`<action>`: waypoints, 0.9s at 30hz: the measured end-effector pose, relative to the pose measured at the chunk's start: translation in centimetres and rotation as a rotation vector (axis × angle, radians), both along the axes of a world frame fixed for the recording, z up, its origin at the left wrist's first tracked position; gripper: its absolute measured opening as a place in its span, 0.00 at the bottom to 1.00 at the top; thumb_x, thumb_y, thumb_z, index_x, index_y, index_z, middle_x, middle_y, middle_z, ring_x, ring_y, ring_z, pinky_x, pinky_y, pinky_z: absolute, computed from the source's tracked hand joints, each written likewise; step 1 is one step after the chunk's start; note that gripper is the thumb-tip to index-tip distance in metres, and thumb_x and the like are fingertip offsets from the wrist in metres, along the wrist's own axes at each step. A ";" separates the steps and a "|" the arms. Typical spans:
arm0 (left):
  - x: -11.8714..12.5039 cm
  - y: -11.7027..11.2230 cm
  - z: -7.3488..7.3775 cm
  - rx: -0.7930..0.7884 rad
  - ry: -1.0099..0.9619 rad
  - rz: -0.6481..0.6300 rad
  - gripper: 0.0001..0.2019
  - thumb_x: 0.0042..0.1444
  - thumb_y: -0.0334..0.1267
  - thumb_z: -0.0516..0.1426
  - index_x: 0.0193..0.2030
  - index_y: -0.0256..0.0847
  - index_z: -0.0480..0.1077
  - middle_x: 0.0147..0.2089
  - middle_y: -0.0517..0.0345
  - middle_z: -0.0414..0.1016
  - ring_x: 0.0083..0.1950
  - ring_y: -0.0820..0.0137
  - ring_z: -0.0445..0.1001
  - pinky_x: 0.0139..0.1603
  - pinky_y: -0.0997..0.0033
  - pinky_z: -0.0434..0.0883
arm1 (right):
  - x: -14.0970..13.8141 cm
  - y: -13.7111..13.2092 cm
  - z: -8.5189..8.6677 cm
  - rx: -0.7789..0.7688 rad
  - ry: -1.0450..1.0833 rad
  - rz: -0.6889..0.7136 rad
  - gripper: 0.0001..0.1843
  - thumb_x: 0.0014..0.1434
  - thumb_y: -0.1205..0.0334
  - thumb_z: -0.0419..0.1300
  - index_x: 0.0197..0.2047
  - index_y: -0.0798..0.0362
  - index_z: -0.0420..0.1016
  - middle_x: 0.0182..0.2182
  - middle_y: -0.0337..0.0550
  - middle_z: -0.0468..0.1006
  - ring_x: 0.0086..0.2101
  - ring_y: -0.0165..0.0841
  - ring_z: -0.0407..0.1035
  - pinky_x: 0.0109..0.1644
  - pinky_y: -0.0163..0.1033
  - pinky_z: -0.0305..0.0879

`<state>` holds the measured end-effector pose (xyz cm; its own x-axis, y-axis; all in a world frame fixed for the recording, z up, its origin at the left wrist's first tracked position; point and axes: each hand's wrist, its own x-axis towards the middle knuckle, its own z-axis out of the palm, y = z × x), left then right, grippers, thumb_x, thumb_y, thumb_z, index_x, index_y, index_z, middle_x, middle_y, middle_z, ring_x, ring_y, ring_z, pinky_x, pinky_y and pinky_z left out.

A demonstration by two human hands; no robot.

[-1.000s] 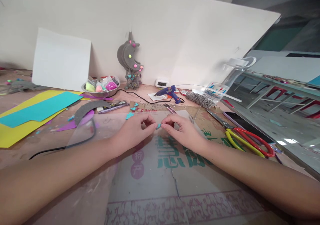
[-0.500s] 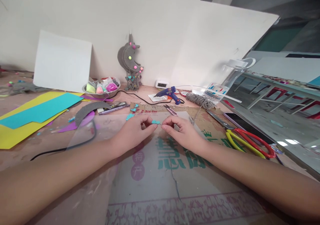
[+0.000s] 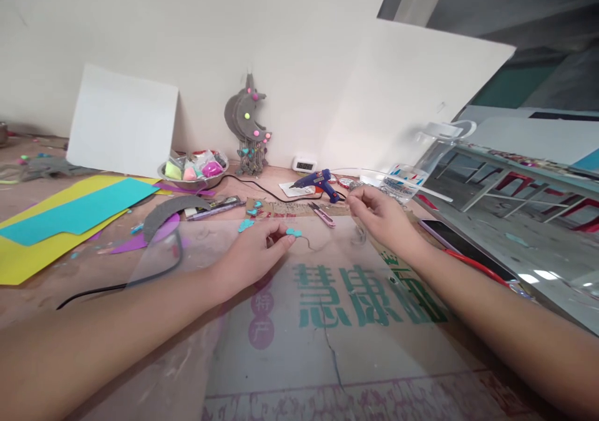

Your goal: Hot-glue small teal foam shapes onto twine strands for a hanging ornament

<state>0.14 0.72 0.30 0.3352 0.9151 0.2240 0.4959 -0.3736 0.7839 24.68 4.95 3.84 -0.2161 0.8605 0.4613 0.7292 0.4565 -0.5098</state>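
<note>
Between thumb and fingertips, my left hand (image 3: 257, 251) pinches a small turquoise cut-out piece (image 3: 294, 232). A thin grey yarn (image 3: 307, 242) trails from it to the right over the clear sheet. My right hand (image 3: 386, 220) is raised further back, its fingers drawn together beside the handle end of the blue glue gun (image 3: 313, 179). Whatever those fingertips hold is too small or hidden to make out. Behind that hand, the grey yarn bundle is mostly covered. Pink-handled thread snips (image 3: 324, 216) lie between the hands. More turquoise pieces (image 3: 246, 224) rest just beyond my left hand.
Red-handled scissors (image 3: 477, 264) and a phone (image 3: 468, 249) lie at the right. A metal bowl (image 3: 187, 187) of coloured clay packs, a small clock (image 3: 305, 164) and a clear jug (image 3: 428, 150) stand behind. A grey moon ornament (image 3: 246, 118) hangs on the wall.
My right hand has left the turquoise piece and moved right and back, toward the glue gun's handle and yarn bundle. My left hand still pinches the piece.
</note>
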 end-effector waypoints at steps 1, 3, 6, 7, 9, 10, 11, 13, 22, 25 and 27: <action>0.0 0.0 0.0 0.004 0.005 -0.001 0.13 0.58 0.43 0.48 0.26 0.40 0.60 0.23 0.65 0.61 0.26 0.74 0.61 0.27 0.74 0.57 | 0.7 0.9 -0.1 -0.004 0.006 0.006 0.05 0.57 0.63 0.50 0.35 0.53 0.65 0.26 0.37 0.66 0.25 0.28 0.59 0.30 0.34 0.55; 0.0 0.0 0.1 0.015 0.015 -0.001 0.13 0.58 0.43 0.49 0.26 0.40 0.60 0.24 0.64 0.61 0.27 0.74 0.61 0.27 0.74 0.56 | 1.8 2.6 -0.6 -0.062 -0.083 -0.051 0.07 0.54 0.68 0.48 0.33 0.53 0.66 0.24 0.37 0.66 0.24 0.28 0.58 0.29 0.34 0.54; 0.0 0.0 0.1 0.026 0.020 -0.004 0.13 0.58 0.43 0.49 0.26 0.40 0.62 0.24 0.64 0.61 0.27 0.73 0.61 0.27 0.74 0.56 | 2.9 5.1 -1.2 -0.109 -0.192 -0.093 0.09 0.52 0.69 0.48 0.30 0.54 0.69 0.21 0.37 0.66 0.22 0.29 0.57 0.29 0.35 0.53; 0.0 0.0 0.0 0.021 0.018 -0.004 0.13 0.58 0.44 0.48 0.27 0.40 0.62 0.24 0.64 0.62 0.27 0.73 0.61 0.27 0.74 0.56 | 3.1 6.0 -1.4 -0.104 -0.192 -0.099 0.10 0.53 0.68 0.48 0.33 0.54 0.70 0.22 0.37 0.67 0.23 0.29 0.58 0.30 0.35 0.54; 0.0 0.1 -0.2 0.004 0.012 -0.005 0.13 0.58 0.45 0.48 0.27 0.40 0.63 0.24 0.64 0.62 0.27 0.73 0.61 0.27 0.74 0.56 | 3.2 7.6 -1.5 -0.095 -0.170 -0.115 0.15 0.53 0.67 0.50 0.44 0.56 0.69 0.27 0.41 0.71 0.25 0.30 0.61 0.32 0.36 0.57; 0.0 0.2 -0.2 -0.006 0.006 -0.006 0.13 0.58 0.45 0.48 0.28 0.40 0.63 0.24 0.64 0.62 0.26 0.73 0.61 0.26 0.74 0.56 | 3.1 8.4 -1.5 -0.100 -0.159 -0.121 0.19 0.53 0.66 0.52 0.49 0.57 0.67 0.31 0.43 0.73 0.27 0.31 0.63 0.34 0.36 0.59; 0.0 0.2 -0.3 -0.014 -0.002 -0.007 0.13 0.58 0.45 0.48 0.28 0.40 0.63 0.24 0.63 0.63 0.26 0.73 0.62 0.26 0.74 0.56 | 3.0 9.1 -1.5 -0.111 -0.148 -0.122 0.23 0.52 0.65 0.54 0.53 0.58 0.65 0.35 0.47 0.74 0.29 0.32 0.64 0.35 0.37 0.60; 0.1 0.3 -0.4 -0.026 -0.014 -0.012 0.13 0.57 0.46 0.48 0.28 0.40 0.63 0.24 0.64 0.62 0.26 0.73 0.61 0.26 0.74 0.56 | 2.4 10.4 -1.6 -0.160 -0.134 -0.095 0.28 0.49 0.63 0.59 0.55 0.59 0.64 0.42 0.51 0.74 0.33 0.32 0.67 0.37 0.36 0.63; 0.0 0.1 -0.1 -0.058 -0.012 -0.017 0.13 0.57 0.45 0.48 0.27 0.40 0.62 0.24 0.65 0.61 0.26 0.74 0.62 0.27 0.74 0.57 | -1.0 12.4 -2.6 -0.369 -0.072 -0.017 0.18 0.51 0.55 0.61 0.41 0.59 0.73 0.23 0.41 0.75 0.22 0.28 0.65 0.27 0.32 0.62; 0.0 0.1 -0.1 -0.033 0.005 -0.016 0.13 0.57 0.45 0.49 0.28 0.39 0.63 0.25 0.64 0.64 0.28 0.73 0.63 0.28 0.73 0.58 | -1.4 12.2 -2.4 -0.394 -0.049 -0.014 0.14 0.51 0.59 0.60 0.39 0.58 0.74 0.21 0.39 0.73 0.20 0.26 0.63 0.25 0.31 0.62; 0.1 0.1 -0.2 -0.024 0.013 -0.017 0.13 0.57 0.45 0.49 0.28 0.40 0.63 0.25 0.64 0.64 0.28 0.73 0.63 0.28 0.73 0.58 | -1.6 12.1 -2.3 -0.407 -0.032 -0.020 0.11 0.51 0.61 0.59 0.37 0.59 0.75 0.19 0.38 0.72 0.19 0.26 0.62 0.23 0.31 0.61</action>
